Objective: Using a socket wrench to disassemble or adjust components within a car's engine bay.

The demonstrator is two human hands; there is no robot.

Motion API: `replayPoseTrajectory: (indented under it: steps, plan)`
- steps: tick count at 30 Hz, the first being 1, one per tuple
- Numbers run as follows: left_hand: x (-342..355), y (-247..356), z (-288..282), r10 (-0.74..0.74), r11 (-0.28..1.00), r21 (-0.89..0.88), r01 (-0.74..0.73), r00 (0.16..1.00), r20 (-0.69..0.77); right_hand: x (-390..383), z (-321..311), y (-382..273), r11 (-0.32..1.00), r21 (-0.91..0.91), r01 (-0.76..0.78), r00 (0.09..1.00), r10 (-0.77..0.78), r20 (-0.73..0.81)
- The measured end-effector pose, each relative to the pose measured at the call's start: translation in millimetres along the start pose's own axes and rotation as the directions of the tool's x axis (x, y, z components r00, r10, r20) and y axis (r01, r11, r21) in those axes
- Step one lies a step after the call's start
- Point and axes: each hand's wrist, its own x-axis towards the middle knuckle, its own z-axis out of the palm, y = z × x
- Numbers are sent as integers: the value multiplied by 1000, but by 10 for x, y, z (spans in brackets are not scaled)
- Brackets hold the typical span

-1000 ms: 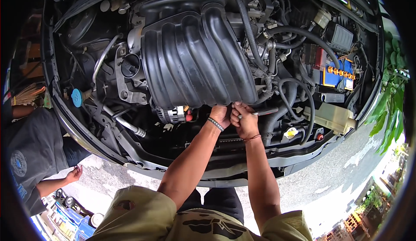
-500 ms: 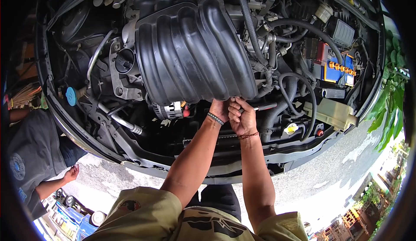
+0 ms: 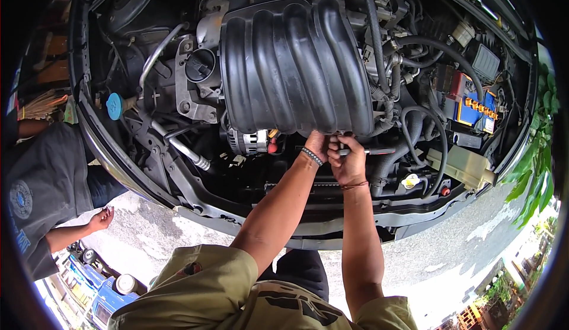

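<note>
The right hand (image 3: 348,159) clasps a slim hand tool (image 3: 380,151) just below the black intake manifold (image 3: 296,69); likely stiff, light, best held by its handle. The left hand (image 3: 317,145) has hidden fingertips; its grip can't be judged.

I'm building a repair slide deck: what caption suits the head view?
Left hand at the lower edge of the black manifold, right hand gripping a slim tool, in an engine bay.
</note>
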Motion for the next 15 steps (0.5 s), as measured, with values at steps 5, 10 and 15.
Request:
replayPoseTrajectory:
  steps: [5,10,15]
  plan:
    - [-17,-61,244,114,984,-126,-127,988,-106,-24,101,38,337,-858,388,824,-543,160]
    - [35,-83,217,240,940,-243,-241,970,-36,-121,159,148,-409,-899,-154,743,-648,167]
    - [-25,62,-17,-17,997,73,-1,969,245,-96,59,-36,997,68,-38,995,31,94]
